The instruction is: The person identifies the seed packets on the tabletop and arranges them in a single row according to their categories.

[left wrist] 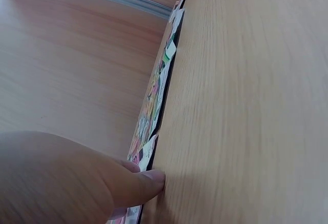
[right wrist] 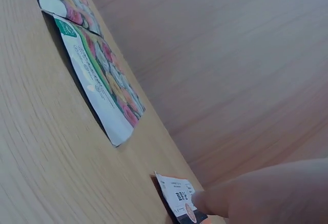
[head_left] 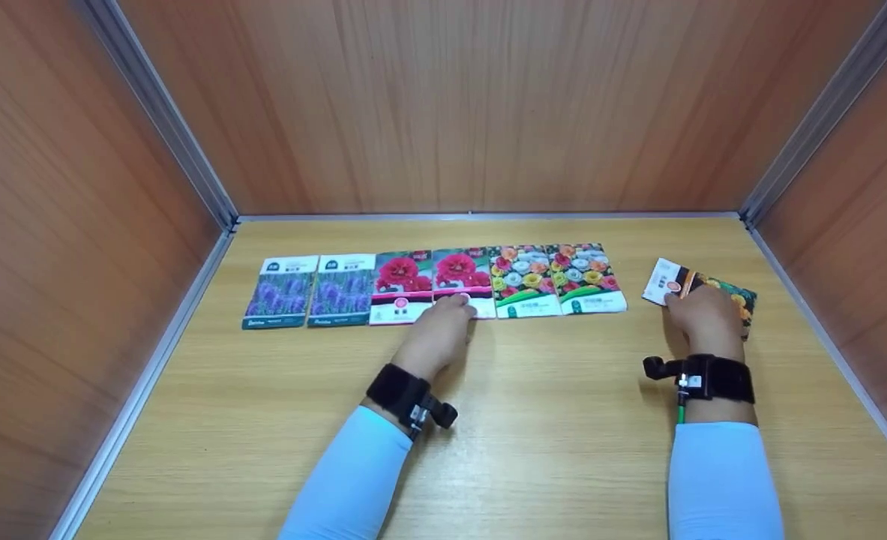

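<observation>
My left hand (head_left: pixel 437 330) is at the near edge of a seed packet (head_left: pixel 461 268) with dark pink flowers, in the middle of a flat row. In the left wrist view, the thumb (left wrist: pixel 151 182) lies against that edge, with the other fingers over the packet; their tips are partly hidden. Off to the right, my right hand (head_left: pixel 709 319) grips a slanted seed packet (head_left: pixel 662 280) with a white and black end and orange-yellow flowers. The hand covers much of it. In the right wrist view, the packet's white end (right wrist: pixel 177 193) shows beside a finger.
Left of my left hand lie another pink-flower packet (head_left: pixel 400 281) and two purple-flower packets (head_left: pixel 278 296) (head_left: pixel 342 294). To its right are two mixed-rose packets (head_left: pixel 522 277) (head_left: pixel 582 274). Wood panels (head_left: pixel 473 112) enclose the table (head_left: pixel 548 420) at the back and sides.
</observation>
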Demonstrator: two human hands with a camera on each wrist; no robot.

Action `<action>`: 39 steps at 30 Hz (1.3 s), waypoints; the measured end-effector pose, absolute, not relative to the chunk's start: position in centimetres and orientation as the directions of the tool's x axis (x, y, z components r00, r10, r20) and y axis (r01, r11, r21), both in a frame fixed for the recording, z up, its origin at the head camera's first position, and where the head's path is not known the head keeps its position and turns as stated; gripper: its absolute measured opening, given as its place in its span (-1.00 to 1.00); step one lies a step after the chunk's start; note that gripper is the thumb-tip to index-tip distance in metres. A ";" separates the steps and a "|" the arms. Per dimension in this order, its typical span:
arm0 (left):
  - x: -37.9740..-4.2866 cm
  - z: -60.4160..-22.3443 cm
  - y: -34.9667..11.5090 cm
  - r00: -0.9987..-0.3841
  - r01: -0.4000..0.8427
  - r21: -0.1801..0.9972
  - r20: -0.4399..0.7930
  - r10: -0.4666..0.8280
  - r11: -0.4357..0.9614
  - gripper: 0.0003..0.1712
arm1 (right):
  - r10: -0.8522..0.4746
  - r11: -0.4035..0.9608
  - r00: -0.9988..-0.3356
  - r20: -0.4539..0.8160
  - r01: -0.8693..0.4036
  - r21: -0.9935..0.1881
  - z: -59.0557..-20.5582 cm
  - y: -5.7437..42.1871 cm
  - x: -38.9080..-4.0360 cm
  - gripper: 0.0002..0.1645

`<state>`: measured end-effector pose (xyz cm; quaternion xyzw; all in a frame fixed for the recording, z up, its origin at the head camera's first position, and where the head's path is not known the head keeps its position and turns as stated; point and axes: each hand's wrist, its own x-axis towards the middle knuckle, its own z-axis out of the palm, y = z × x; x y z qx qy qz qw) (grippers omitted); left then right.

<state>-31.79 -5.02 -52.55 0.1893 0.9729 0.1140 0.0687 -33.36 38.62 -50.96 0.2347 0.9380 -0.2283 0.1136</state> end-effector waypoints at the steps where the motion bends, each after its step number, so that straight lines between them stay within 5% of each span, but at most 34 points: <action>1: -31.8 -52.6 -5.0 -0.920 0.349 0.249 -0.092 0.381 0.903 -0.50 | 0.397 0.792 -0.870 -0.291 0.485 -0.371 -51.1 38.6 -33.5 -0.08; 6: -31.7 -52.6 -5.0 -0.924 0.334 0.261 -0.100 0.370 0.906 -0.50 | 0.414 0.802 -0.892 -0.185 0.453 -0.389 -51.8 37.9 -33.9 -0.17; 18: -31.7 -52.6 -4.9 -0.919 0.357 0.251 -0.077 0.386 0.900 -0.52 | 0.316 0.866 -0.914 -0.256 0.388 -0.316 -52.1 38.8 -33.7 -0.29; 26: -31.6 -52.8 -4.9 -0.911 0.392 0.203 -0.048 0.409 0.897 -0.53 | 0.381 0.814 -0.884 -0.270 0.459 -0.355 -52.1 39.4 -33.4 0.06; 32: -31.6 -52.8 -4.9 -0.910 0.392 0.213 -0.050 0.411 0.895 -0.47 | 0.313 0.813 -0.895 -0.319 0.426 -0.397 -51.6 40.2 -33.4 -0.34; 35: -31.6 -52.8 -4.9 -0.909 0.398 0.208 -0.044 0.415 0.894 -0.49 | 0.247 0.819 -0.901 -0.357 0.391 -0.421 -51.3 40.5 -33.5 -0.15; 39: -31.6 -52.8 -4.9 -0.911 0.390 0.224 -0.046 0.410 0.893 -0.53 | 0.217 0.830 -0.931 -0.294 0.334 -0.447 -51.8 40.0 -33.6 -0.26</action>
